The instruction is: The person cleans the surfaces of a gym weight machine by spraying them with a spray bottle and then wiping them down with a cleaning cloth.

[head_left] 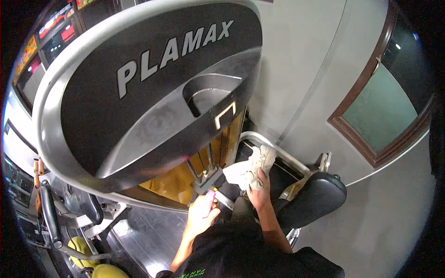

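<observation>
Off-white cloth (250,169) is located low at the centre of our view, bunched and creased, in front of the open frame beneath the exercise machine's shroud (92,88). We hold it in the right hand (259,189), whose fingers are closed around its lower part, with the thumb laid against the near side; the loose folds extend above and to the left of the grip. In the left hand (201,214), we grip a small pink object (210,198) with a yellow end; the fingers are curled around it, and because they cover most of it we cannot tell exactly what it is. The left hand is positioned just beside the dark carriage block (207,180) at the foot of two vertical guide rods (211,156); we cannot tell whether they touch. Above both hands, we identify the shroud by its raised PLAMAX lettering (176,54) and note a recessed tray (211,95) in its lower section. Beneath the shroud, we observe an amber panel (169,187) behind the rods. To the right of the right hand, we locate a black padded seat (313,199) next to a silver tubular frame (278,153). Beyond it stand a pale wall (296,55) and a brown-framed glazed panel (382,109). At lower left, we find yellow rounded objects (109,271) beside further gym equipment (90,217).
</observation>
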`<state>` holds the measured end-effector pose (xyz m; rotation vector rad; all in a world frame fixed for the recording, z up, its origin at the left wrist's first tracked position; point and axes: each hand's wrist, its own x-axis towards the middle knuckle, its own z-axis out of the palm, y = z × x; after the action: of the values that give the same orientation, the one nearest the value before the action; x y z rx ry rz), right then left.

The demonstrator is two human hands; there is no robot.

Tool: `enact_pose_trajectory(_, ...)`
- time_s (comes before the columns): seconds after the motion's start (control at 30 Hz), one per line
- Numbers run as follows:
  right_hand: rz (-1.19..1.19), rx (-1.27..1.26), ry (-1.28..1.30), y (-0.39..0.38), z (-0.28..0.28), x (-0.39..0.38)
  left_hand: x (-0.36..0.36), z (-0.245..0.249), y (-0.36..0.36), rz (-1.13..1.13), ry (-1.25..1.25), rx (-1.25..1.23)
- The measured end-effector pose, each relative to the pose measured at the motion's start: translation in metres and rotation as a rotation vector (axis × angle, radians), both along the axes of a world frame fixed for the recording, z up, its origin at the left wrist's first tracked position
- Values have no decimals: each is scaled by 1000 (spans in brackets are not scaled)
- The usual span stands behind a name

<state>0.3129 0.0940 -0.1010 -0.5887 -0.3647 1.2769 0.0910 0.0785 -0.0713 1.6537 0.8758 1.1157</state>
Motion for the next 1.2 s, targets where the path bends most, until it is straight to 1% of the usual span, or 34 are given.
enact_pose_trajectory(0.03,-43,-9,11,7,9,3,3,-4,4,0,21,1)
enact_pose_trajectory(0.07,-86,-19,24,15,18,6,7,3,8,2,25,8)
enact_pose_trajectory(0.1,-164,-5,5,26,30,7,13,14,10,4,69,81)
enact_pose_trajectory(0.13,-159,3,7,40,41,12,19,23,12,8,112,154)
enact_pose_trajectory(0.17,-311,-7,-49,55,51,17,25,26,17,13,155,253)
enact_pose_trajectory(0.2,-462,-15,-105,70,58,25,31,26,21,20,157,260)
enact_pose_trajectory(0.23,-485,71,-138,90,53,40,38,26,26,-5,150,265)
enact_pose_trajectory(0.27,-474,79,-136,106,62,50,45,26,31,-28,144,268)
enact_pose_trajectory(0.3,-554,129,-243,121,74,59,55,31,38,-13,140,347)
enact_pose_trajectory(0.33,-631,183,-347,137,85,68,65,32,42,2,144,354)
enact_pose_trajectory(0.37,-617,196,-340,153,98,79,75,34,48,3,161,361)
enact_pose_trajectory(0.4,-675,250,-525,169,110,91,85,36,56,4,179,371)
enact_pose_trajectory(0.43,-734,302,-710,187,120,101,95,34,61,10,143,311)
enact_pose_trajectory(0.47,-727,315,-703,206,125,110,104,34,67,22,146,320)
enact_pose_trajectory(0.5,-665,325,-750,227,127,117,114,33,74,25,135,308)
enact_pose_trajectory(0.53,-604,333,-799,244,130,124,124,34,81,27,122,294)
enact_pose_trajectory(0.6,-568,397,-949,261,153,118,145,37,96,30,103,254)
enact_pose_trajectory(0.63,-754,474,-1090,260,158,104,154,37,103,40,127,260)
enact_pose_trajectory(0.67,-682,569,-1061,254,161,101,161,38,110,51,152,271)
enact_pose_trajectory(0.7,-720,690,-1124,253,151,102,169,38,117,63,150,279)
enact_pose_trajectory(0.73,-788,722,-1081,246,151,97,176,37,122,108,112,273)
enact_pose_trajectory(0.8,-699,964,-1105,249,145,108,186,33,132,170,73,265)
enact_pose_trajectory(0.87,-736,1064,-1131,266,146,121,189,23,142,191,133,312)
enact_pose_trajectory(0.9,-773,1027,-1225,277,150,133,196,31,143,247,208,330)
enact_pose_trajectory(0.93,-795,971,-1226,293,155,139,200,35,145,253,215,325)
enact_pose_trajectory(1.0,-779,873,-1130,316,189,148,206,42,149,299,271,408)
enact_pose_trajectory(1.07,-766,993,-1015,339,231,148,212,41,153,313,260,398)
enact_pose_trajectory(1.13,-614,1194,-988,345,281,142,218,41,158,327,245,386)
enact_pose_trajectory(1.2,-674,1305,-1151,346,318,131,225,42,162,273,259,361)
